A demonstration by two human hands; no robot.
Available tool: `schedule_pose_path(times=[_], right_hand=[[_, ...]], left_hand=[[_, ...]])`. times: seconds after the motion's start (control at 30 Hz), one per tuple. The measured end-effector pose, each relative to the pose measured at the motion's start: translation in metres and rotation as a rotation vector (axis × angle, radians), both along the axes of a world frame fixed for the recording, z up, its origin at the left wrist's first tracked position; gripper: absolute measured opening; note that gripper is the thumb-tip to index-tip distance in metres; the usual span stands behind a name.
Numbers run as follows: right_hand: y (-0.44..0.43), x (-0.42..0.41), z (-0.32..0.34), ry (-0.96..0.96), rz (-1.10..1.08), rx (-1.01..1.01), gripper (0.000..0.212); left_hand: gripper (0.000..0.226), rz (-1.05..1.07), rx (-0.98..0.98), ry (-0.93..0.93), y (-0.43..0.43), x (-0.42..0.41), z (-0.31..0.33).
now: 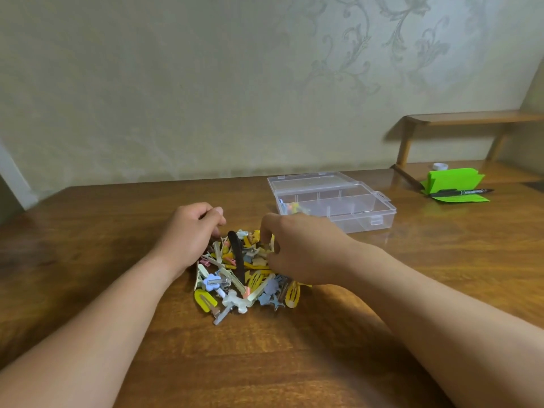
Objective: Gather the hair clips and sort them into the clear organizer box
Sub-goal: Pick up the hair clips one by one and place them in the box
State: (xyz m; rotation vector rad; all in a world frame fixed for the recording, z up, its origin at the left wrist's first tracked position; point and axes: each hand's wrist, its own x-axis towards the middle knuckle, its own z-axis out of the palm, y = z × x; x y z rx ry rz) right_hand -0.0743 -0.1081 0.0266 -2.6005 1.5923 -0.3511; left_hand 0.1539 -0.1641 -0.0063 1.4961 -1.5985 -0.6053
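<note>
- Head view: wooden table with bare wood wide open left of the left hand, right of the right hand and toward the person; its far edge meets the wall beyond both hands.
- Clear organizer box, lid back, stands just beyond and right of the right hand; a few clips lie in the compartment nearest that hand.
- Pile of hair clips lies between and below both hands.
- Left hand, fingers curled at the pile's far-left edge; whether it grips anything, I cannot tell.
- Right hand pinches a pale clip atop the pile.
- Green paper and pen lie well right of the hands.
</note>
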Motion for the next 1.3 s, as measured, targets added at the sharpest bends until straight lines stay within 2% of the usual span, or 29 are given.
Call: schedule_pose_path(times=[0.2,0.4,0.5,0.57,0.7,0.8,0.9,1.0,1.17,1.3], right_hand=[[-0.002,-0.001,0.005,-0.154,0.026,-0.055,0.027],[-0.002,-0.007,0.005,-0.064,0.125,0.067,0.021],[0.0,-0.007,0.006,-0.062,0.126,0.117,0.031],[0.001,-0.007,0.008,-0.14,0.115,0.173,0.035],[-0.001,-0.012,0.016,-0.319,0.114,0.221,0.029],[-0.012,-0.023,0.023,-0.56,0.071,0.126,0.021],[-0.05,-0.046,0.038,-0.685,-0.177,-0.02,0.009],[-0.089,-0.066,0.049,-0.543,-0.391,0.018,0.006],[-0.12,-0.067,0.038,-0.184,-0.427,0.115,0.013],[-0.131,-0.063,0.029,-0.173,-0.412,0.173,0.007]], left_hand=[[0.033,0.003,-0.003,-0.01,0.002,-0.002,0.001],[0.032,-0.017,0.009,0.004,0.005,-0.003,0.004],[0.032,-0.02,0.013,-0.004,0.004,-0.003,0.004],[0.033,-0.019,0.014,-0.015,0.004,-0.003,0.004],[0.036,-0.029,-0.003,-0.029,0.002,-0.002,0.003],[0.039,-0.042,-0.006,-0.028,0.0,-0.002,0.001],[0.04,-0.042,-0.001,-0.021,0.0,-0.001,0.002],[0.037,-0.049,0.0,-0.014,0.002,0.001,0.003],[0.036,-0.053,0.003,-0.008,0.004,0.002,0.005],[0.034,-0.046,0.001,-0.017,0.005,0.0,0.006]])
